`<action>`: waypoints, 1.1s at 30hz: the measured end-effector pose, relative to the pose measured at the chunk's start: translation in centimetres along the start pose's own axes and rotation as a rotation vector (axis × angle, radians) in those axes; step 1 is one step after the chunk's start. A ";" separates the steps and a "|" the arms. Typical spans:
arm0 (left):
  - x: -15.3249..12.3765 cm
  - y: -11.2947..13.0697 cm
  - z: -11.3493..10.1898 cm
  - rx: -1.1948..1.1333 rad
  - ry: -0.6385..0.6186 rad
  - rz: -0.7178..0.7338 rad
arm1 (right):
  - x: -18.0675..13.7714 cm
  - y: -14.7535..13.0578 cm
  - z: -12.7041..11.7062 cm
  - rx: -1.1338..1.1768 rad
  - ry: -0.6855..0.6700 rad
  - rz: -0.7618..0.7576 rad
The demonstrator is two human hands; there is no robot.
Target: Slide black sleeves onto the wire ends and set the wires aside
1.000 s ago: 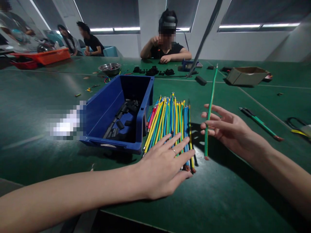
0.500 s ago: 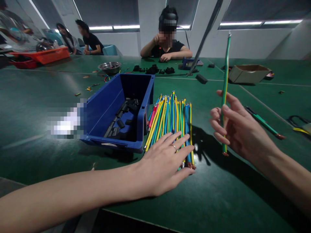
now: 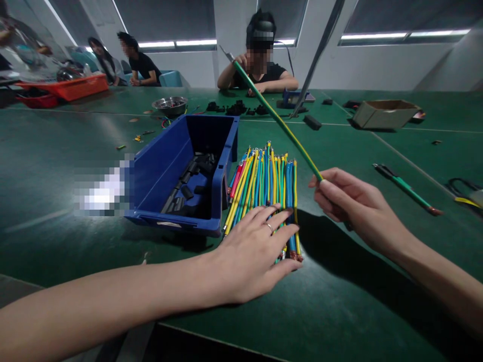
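R hand (image 3: 350, 206) pinches a green-yellow wire (image 3: 279, 118) near its lower end, thumb against fingers — grip narrow, closed on it. Wire is up off the table (image 3: 260, 322), slanting up & left, its metal tip in front of a person (image 3: 282, 79) seated across. L hand (image 3: 254, 251) lies palm down w/ fingers spread over the near part of a row of wires (image 3: 260, 183) — yellow, green, blue, some red — no pinch there, just resting on top. Bare copper ends show by the L thumb. Just left of the row: blue bin (image 3: 160, 168) w/ black pieces (image 3: 186, 192) inside. To the right, past the R hand, another green wire (image 3: 411, 191) w/ a dark end lies flat on the table. Farther back: cardboard box (image 3: 383, 118) on the right, metal bowl (image 3: 169, 109) behind the bin, orange-red tray (image 3: 83, 89) far left.
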State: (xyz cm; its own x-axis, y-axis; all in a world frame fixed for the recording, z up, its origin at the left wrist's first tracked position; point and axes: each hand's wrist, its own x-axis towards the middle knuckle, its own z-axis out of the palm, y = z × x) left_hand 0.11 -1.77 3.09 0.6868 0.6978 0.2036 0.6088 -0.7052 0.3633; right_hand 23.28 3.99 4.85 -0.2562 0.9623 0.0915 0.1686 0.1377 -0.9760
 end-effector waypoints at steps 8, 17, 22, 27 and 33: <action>-0.1 0.1 -0.1 -0.080 0.045 -0.024 | -0.6 0.0 0.8 -0.387 0.003 -0.209; 0.2 0.1 -0.5 -0.370 0.135 -0.159 | -0.6 0.2 -0.1 -0.705 -0.031 -0.474; 0.2 0.2 -0.8 -0.741 0.296 -0.252 | -0.7 0.7 0.0 -0.826 -0.140 -0.609; 0.4 0.2 -0.5 -0.895 0.374 -0.273 | -0.6 0.2 0.4 -0.888 -0.208 -0.748; 0.3 0.1 -1.0 -0.870 0.285 -0.199 | -1.1 0.9 0.4 -0.942 -0.238 -0.838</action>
State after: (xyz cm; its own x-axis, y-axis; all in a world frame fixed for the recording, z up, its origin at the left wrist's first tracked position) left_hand 0.01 -1.50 4.08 0.4082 0.8813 0.2380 0.1142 -0.3080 0.9445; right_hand 23.33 2.97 3.78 -0.7571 0.4495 0.4740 0.4540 0.8838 -0.1130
